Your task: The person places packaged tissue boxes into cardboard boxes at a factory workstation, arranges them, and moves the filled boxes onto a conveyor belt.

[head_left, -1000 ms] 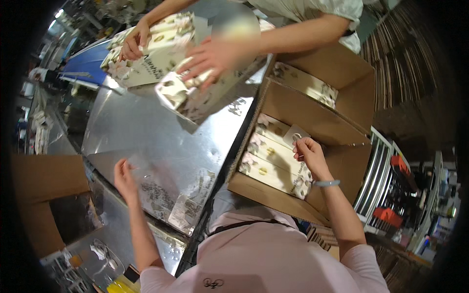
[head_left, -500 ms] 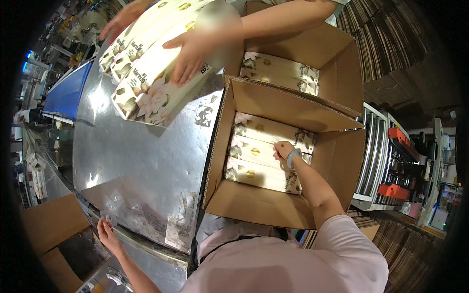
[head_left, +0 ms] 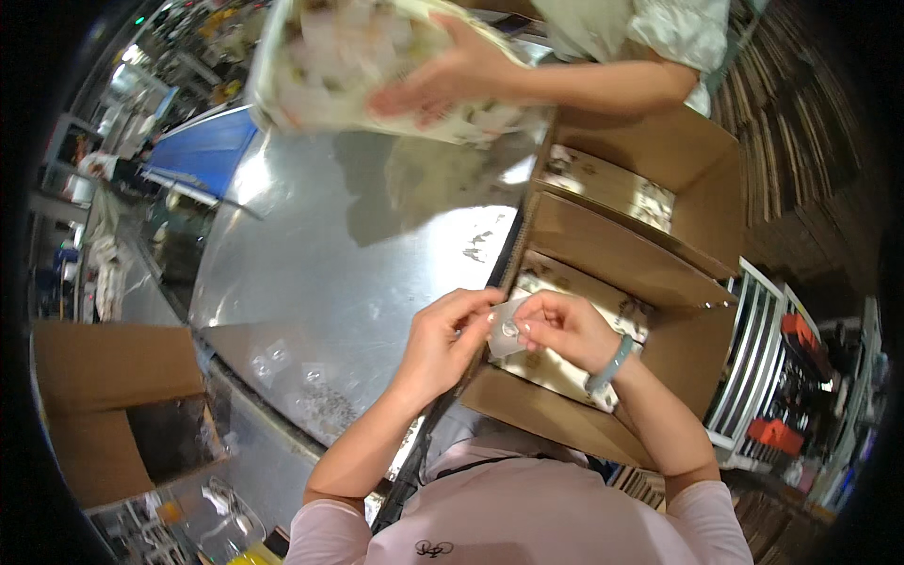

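Translucent film piece (head_left: 506,341) over cardboard carton (head_left: 556,414)

Above the carton's left rim, the right hand (head_left: 570,330) pinches the thin film piece; the left hand (head_left: 439,341) meets its edge, gripping or not, I cannot tell. Floral packages (head_left: 548,371) line the carton. Leftward spreads broad, shiny steel table (head_left: 301,254).

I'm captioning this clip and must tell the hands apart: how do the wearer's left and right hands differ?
The right hand has a pale blue-green bangle at its wrist; the left hand shows a bare wrist. In the picture, the left hand mostly overlaps the metal table, the right hand the open carton. Both meet at a small translucent piece.
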`<move>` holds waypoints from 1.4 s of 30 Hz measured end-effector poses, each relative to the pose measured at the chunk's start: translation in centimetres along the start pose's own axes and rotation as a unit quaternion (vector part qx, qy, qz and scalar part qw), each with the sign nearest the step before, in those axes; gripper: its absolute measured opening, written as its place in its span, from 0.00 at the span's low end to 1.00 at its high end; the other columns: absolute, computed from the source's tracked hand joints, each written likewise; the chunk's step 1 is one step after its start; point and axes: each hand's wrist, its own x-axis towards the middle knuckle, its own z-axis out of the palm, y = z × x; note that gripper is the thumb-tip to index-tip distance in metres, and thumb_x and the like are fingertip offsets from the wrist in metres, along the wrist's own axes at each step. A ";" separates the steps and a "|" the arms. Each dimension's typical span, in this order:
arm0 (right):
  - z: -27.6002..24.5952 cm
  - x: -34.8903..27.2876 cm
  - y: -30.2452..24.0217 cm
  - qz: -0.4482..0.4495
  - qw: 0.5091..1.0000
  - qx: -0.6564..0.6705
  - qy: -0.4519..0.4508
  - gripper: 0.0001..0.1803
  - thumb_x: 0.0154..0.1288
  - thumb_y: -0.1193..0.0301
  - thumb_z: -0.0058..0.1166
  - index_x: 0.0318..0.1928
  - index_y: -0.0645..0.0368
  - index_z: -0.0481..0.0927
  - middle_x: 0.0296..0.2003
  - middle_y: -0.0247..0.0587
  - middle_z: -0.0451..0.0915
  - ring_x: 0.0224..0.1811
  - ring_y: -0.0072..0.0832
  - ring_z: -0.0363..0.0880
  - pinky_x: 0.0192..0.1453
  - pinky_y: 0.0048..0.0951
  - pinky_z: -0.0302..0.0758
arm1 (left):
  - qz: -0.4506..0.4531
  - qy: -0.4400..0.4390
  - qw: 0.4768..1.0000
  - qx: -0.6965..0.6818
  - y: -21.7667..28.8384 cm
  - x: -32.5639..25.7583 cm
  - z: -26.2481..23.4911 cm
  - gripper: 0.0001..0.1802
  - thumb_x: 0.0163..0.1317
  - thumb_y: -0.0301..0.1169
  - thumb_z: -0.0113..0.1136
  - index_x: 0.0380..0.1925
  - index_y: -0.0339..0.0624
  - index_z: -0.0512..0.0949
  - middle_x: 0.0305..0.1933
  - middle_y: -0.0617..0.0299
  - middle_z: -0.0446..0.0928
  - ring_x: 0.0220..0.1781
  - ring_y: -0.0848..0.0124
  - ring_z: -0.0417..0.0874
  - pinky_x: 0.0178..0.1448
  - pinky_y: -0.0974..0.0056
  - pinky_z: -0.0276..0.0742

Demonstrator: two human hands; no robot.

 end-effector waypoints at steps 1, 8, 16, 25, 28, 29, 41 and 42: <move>-1.8 0.0 1.1 0.025 1.000 0.009 0.001 0.07 0.63 0.73 0.54 0.40 0.63 0.75 0.31 0.34 0.78 0.32 0.16 0.75 0.37 0.19 0.73 | 0.007 0.036 0.999 0.021 -0.1 0.2 0.5 0.15 0.61 0.22 0.54 0.48 0.36 0.74 0.37 0.63 0.75 0.37 0.78 0.75 0.42 0.73 0.72; -17.7 -3.8 21.1 0.246 0.877 -0.007 0.413 0.05 0.57 0.76 0.57 0.27 0.61 0.75 0.20 0.37 0.77 0.18 0.22 0.72 0.20 0.23 0.68 | 0.002 0.172 0.944 0.280 -8.7 -1.2 -1.5 0.18 0.59 0.27 0.56 0.49 0.33 0.70 0.43 0.49 0.73 0.43 0.59 0.75 0.49 0.59 0.70; -18.1 -4.8 27.0 0.299 0.821 -0.214 0.436 0.14 0.57 0.66 0.59 0.35 0.65 0.76 0.29 0.49 0.80 0.30 0.34 0.79 0.32 0.32 0.75 | 0.047 0.200 0.884 0.419 -15.0 -4.3 -0.2 0.15 0.56 0.25 0.53 0.45 0.34 0.70 0.45 0.48 0.68 0.47 0.51 0.67 0.53 0.53 0.63; -13.9 -3.7 10.6 0.284 0.765 -0.558 0.149 0.25 0.57 0.58 0.55 0.53 0.57 0.73 0.46 0.49 0.78 0.48 0.41 0.77 0.54 0.35 0.73 | 0.110 0.219 0.868 0.432 -17.1 -4.7 0.0 0.15 0.48 0.24 0.54 0.38 0.33 0.68 0.38 0.45 0.67 0.43 0.48 0.65 0.48 0.51 0.62; -8.5 -3.9 6.2 0.138 0.896 -0.397 0.144 0.23 0.63 0.58 0.52 0.54 0.57 0.71 0.43 0.43 0.80 0.43 0.35 0.79 0.48 0.32 0.75 | 0.132 0.253 0.829 0.481 -14.7 -5.1 -0.2 0.09 0.57 0.28 0.50 0.33 0.32 0.70 0.33 0.41 0.69 0.39 0.43 0.68 0.46 0.46 0.64; -6.4 -4.7 5.6 0.061 0.924 -0.359 0.115 0.23 0.63 0.57 0.51 0.54 0.56 0.71 0.43 0.41 0.80 0.41 0.33 0.79 0.46 0.30 0.76 | 0.124 0.259 0.829 0.481 -15.4 -5.2 -0.7 0.10 0.57 0.29 0.51 0.33 0.32 0.71 0.35 0.40 0.69 0.40 0.43 0.68 0.47 0.46 0.64; 3.7 -11.4 3.7 -0.110 0.902 -0.384 -0.162 0.39 0.55 0.64 0.54 0.67 0.54 0.55 0.56 0.58 0.67 0.58 0.46 0.67 0.60 0.39 0.66 | 0.006 0.269 0.792 0.548 -15.7 -5.3 0.3 0.25 0.53 0.41 0.54 0.47 0.36 0.68 0.51 0.38 0.68 0.53 0.43 0.67 0.56 0.45 0.62; 3.4 -11.3 3.9 -0.105 0.903 -0.385 -0.160 0.39 0.55 0.64 0.54 0.67 0.54 0.55 0.56 0.58 0.67 0.58 0.46 0.67 0.60 0.39 0.65 | 0.002 0.262 0.793 0.550 -15.6 -5.1 0.3 0.25 0.53 0.42 0.54 0.47 0.36 0.68 0.50 0.38 0.68 0.52 0.43 0.68 0.56 0.44 0.62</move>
